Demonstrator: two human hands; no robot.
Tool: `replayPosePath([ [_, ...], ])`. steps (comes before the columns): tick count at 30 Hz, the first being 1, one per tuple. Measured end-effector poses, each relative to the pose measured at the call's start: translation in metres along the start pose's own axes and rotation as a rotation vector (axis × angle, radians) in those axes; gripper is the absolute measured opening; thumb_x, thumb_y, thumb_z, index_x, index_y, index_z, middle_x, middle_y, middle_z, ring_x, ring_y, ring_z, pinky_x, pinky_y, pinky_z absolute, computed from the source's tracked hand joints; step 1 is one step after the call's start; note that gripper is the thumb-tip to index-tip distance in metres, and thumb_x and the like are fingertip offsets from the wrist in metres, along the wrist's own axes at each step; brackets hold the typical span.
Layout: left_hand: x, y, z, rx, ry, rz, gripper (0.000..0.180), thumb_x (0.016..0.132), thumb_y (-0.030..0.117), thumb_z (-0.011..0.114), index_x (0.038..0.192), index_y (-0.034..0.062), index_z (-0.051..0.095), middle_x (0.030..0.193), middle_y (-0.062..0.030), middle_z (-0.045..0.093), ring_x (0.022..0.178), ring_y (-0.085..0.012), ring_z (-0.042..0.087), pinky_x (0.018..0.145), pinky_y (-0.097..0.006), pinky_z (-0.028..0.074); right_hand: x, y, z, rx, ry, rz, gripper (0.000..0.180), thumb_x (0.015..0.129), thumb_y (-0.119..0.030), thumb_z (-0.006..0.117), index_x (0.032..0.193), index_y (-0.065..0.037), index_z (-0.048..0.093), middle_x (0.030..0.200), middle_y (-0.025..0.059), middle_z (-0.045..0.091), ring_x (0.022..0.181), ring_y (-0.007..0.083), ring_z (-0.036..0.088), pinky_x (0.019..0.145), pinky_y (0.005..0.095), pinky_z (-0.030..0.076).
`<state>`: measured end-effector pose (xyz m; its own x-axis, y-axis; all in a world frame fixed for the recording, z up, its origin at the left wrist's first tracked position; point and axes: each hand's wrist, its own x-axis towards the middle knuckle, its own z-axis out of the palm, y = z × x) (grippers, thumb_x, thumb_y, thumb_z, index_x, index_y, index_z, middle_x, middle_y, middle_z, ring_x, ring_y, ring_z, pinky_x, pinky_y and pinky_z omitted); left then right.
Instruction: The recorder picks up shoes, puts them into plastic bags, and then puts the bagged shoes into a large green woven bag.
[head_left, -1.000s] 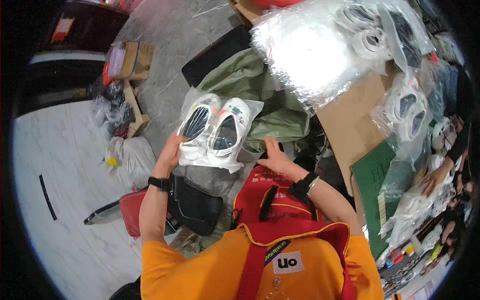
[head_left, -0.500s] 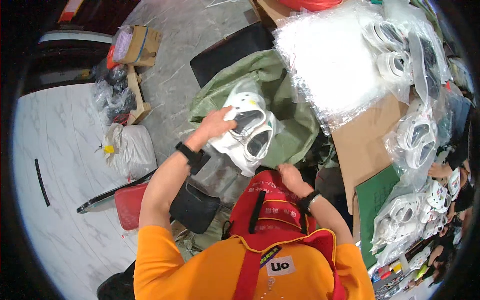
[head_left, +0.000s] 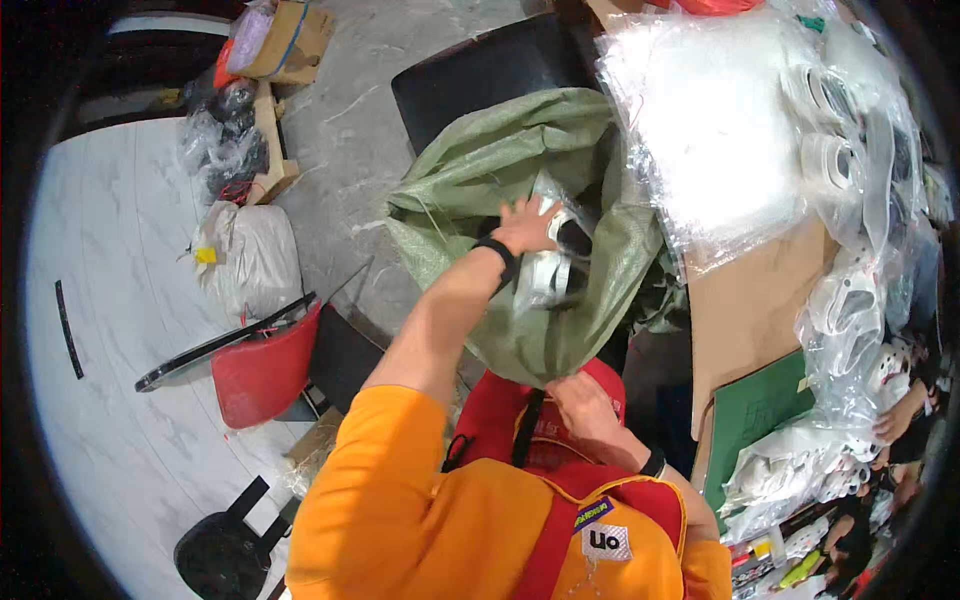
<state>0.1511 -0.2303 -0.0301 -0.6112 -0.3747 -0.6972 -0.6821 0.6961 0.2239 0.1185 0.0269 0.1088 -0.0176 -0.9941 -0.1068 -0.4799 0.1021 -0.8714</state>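
Observation:
A pair of white clogs [head_left: 548, 278] in a clear plastic bag lies inside the mouth of a green woven sack [head_left: 450, 160]. My left hand [head_left: 528, 228] reaches into the sack with its fingers spread, touching the near-left side of the bagged clogs. The sack's rim stands open around my wrist. At the near edge, my right hand [head_left: 583, 402] is closed on the rim of the sack, just in front of my red apron [head_left: 500, 420]. Whatever lies deeper in the sack is hidden.
A cardboard-topped table [head_left: 750, 310] on the right bears a stack of clear plastic bags [head_left: 710, 120], more bagged white clogs [head_left: 830, 160] and a green board [head_left: 755, 430]. Other people's hands [head_left: 905, 410] work at the far right. A black seat [head_left: 490, 80], red chair [head_left: 265, 370] and white sack [head_left: 250, 260] stand around.
My left hand has carried the bagged clogs rightward and down into the sack, and its fingers have spread. The sack mouth is opened wider, my right hand still at its near rim.

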Motion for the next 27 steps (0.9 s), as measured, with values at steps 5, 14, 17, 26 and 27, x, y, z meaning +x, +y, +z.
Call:
replayPosePath([
  [5,-0.045,-0.072,-0.001,0.129,-0.053,-0.166,0.037,0.076,0.028,0.042,0.109,0.0140,0.052,0.104,-0.0111,0.056,0.101,-0.0300,0.049,0.085,-0.051,0.029,0.021,0.037,-0.016,-0.085,0.025,0.192,0.009,0.071,-0.002,0.048,0.078,-0.002,0.054,0.072,0.0167,0.053,0.071,0.0333,0.050,0.065,0.0403,0.041],
  [14,-0.090,-0.083,0.000,-0.018,0.091,0.061,0.033,0.073,0.020,0.052,0.103,0.0067,0.056,0.092,-0.0168,0.057,0.088,-0.0339,0.052,0.075,-0.041,0.042,0.001,0.048,-0.013,-0.082,0.033,0.279,0.045,0.075,-0.012,0.054,0.116,-0.005,0.039,0.109,0.0176,0.044,0.094,0.0339,0.049,0.080,0.0385,0.042],
  [17,-0.087,-0.015,-0.051,-0.279,-0.013,0.199,0.030,0.076,0.025,0.052,0.096,0.0037,0.059,0.088,-0.0148,0.059,0.083,-0.0306,0.055,0.070,-0.038,0.043,-0.012,0.030,-0.048,0.007,0.139,0.327,0.040,0.077,-0.014,0.053,0.115,-0.005,0.042,0.105,0.0156,0.047,0.093,0.0322,0.050,0.079,0.0378,0.042],
  [26,-0.081,0.257,-0.121,-0.906,-0.243,0.484,0.026,0.080,0.017,0.052,0.099,0.0003,0.057,0.073,0.0001,0.053,0.063,-0.0070,0.046,0.056,-0.020,0.037,-0.150,0.041,-0.147,0.160,0.757,0.602,0.029,0.079,-0.015,0.051,0.104,-0.001,0.051,0.086,0.0187,0.057,0.085,0.0311,0.056,0.073,0.0345,0.044],
  [27,-0.066,0.283,-0.112,-0.846,-0.117,0.551,0.028,0.079,0.017,0.052,0.101,-0.0006,0.056,0.078,-0.0023,0.056,0.068,-0.0083,0.048,0.058,-0.021,0.039,-0.164,0.040,-0.150,0.147,0.777,0.694,0.029,0.078,-0.014,0.052,0.105,-0.002,0.052,0.091,0.0178,0.057,0.087,0.0306,0.055,0.074,0.0335,0.044],
])
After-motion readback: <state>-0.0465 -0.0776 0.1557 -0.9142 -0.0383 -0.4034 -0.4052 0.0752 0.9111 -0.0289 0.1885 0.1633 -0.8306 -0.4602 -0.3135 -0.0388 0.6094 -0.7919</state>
